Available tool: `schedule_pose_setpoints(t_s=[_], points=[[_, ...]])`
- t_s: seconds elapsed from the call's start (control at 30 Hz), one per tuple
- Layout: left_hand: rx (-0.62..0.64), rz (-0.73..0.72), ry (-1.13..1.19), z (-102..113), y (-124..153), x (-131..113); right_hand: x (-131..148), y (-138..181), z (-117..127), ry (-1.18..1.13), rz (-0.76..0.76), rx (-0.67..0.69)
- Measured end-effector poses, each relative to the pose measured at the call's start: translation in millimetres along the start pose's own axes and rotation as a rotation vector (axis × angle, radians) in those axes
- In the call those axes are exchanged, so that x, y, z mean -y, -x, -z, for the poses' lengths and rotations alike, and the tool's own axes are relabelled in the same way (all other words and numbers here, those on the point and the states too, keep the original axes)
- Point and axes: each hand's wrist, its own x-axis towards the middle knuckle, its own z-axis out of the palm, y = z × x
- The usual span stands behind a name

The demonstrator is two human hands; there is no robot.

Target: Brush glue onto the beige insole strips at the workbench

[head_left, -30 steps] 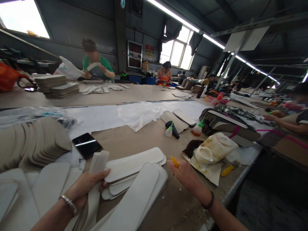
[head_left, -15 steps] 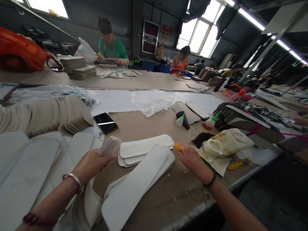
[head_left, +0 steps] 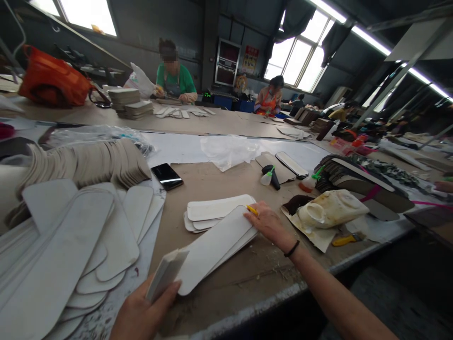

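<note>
My left hand (head_left: 143,307), at the bottom, is closed round a pale, flat-sided block (head_left: 167,274). Its thumb tip is by the near end of a long white rounded panel (head_left: 214,252), top of a fanned pile. At that panel's far end, my right hand (head_left: 267,221) has its fingers closed on a small yellow tool (head_left: 251,210). Only a short end of the tool shows, so its kind is hidden. Whether these fingers also pinch the panel, I cannot tell. Behind lies another small stack of white panels (head_left: 219,208).
Loose white panels (head_left: 81,245) and a standing row of them (head_left: 95,163) fill the left. A phone (head_left: 167,176), a squeeze bottle (head_left: 267,176), a stained plastic container (head_left: 329,208) and a yellow-handled brush (head_left: 348,239) lie about. Two people (head_left: 177,78) work across the table.
My left hand has come down and nearer with the pale block. The right hand has moved slightly left onto the top panel's far end. The view has turned left.
</note>
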Motion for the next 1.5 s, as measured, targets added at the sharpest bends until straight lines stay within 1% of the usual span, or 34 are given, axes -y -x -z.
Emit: schedule_pose_setpoints(t_s=[0.07, 0.2, 0.27, 0.3, 0.37, 0.43, 0.47, 0.5, 0.53, 0.6, 0.7, 0.77, 0.83, 0.9, 0.97, 1.03, 1.13, 1.27, 1.33, 1.43, 1.5], points=[[-0.011, -0.008, -0.003, 3, -7, -5, -3, 6, 0, 0.006, -0.005, -0.006], [0.048, -0.005, 0.029, 8, -19, -4, -8, 18, -3, 0.007, -0.018, -0.011], [0.064, 0.004, 0.071, 9, -21, -2, -8, 25, 2, 0.018, -0.028, -0.028], [0.059, 0.010, 0.093, 9, -20, -2, -6, 29, 7, 0.008, -0.026, -0.068], [0.041, 0.030, 0.145, 9, -16, -3, 2, 38, 22, -0.103, 0.016, -0.201], [0.042, 0.075, 0.214, 8, -13, -3, 18, 48, 39, -0.330, 0.079, -0.345], [0.052, 0.106, 0.252, 7, -11, -2, 29, 53, 46, -0.454, 0.092, -0.383], [0.073, 0.143, 0.287, 6, -11, -1, 40, 57, 50, -0.553, 0.094, -0.388], [0.099, 0.180, 0.321, 4, -11, 1, 53, 60, 52, -0.651, 0.090, -0.360], [0.149, 0.232, 0.376, 2, -13, 6, 79, 64, 45, -0.896, 0.057, -0.256], [0.200, 0.249, 0.411, 0, -16, 12, 109, 64, 21, -1.238, -0.014, -0.003], [0.212, 0.242, 0.412, 2, -16, 13, 121, 62, 6, -1.332, -0.068, 0.146], [0.219, 0.241, 0.410, 4, -15, 12, 124, 59, -3, -1.331, -0.122, 0.223], [0.226, 0.244, 0.408, 5, -15, 11, 122, 57, -6, -1.286, -0.166, 0.251], [0.240, 0.248, 0.411, 6, -15, 11, 117, 56, -3, -1.226, -0.194, 0.238], [0.256, 0.248, 0.419, 6, -15, 12, 113, 56, 1, -1.156, -0.222, 0.185], [0.275, 0.244, 0.435, 6, -15, 12, 116, 59, 5, -1.110, -0.244, 0.115], [0.286, 0.244, 0.430, 5, -17, 14, 123, 63, 0, -1.110, -0.209, 0.134], [0.280, 0.246, 0.426, 4, -18, 18, 115, 63, -5, -1.002, -0.194, 0.064], [0.272, 0.240, 0.426, 1, -19, 24, 87, 61, -6, -0.740, -0.166, -0.157], [0.259, 0.231, 0.422, 0, -18, 26, 67, 59, -2, -0.581, -0.144, -0.281]])
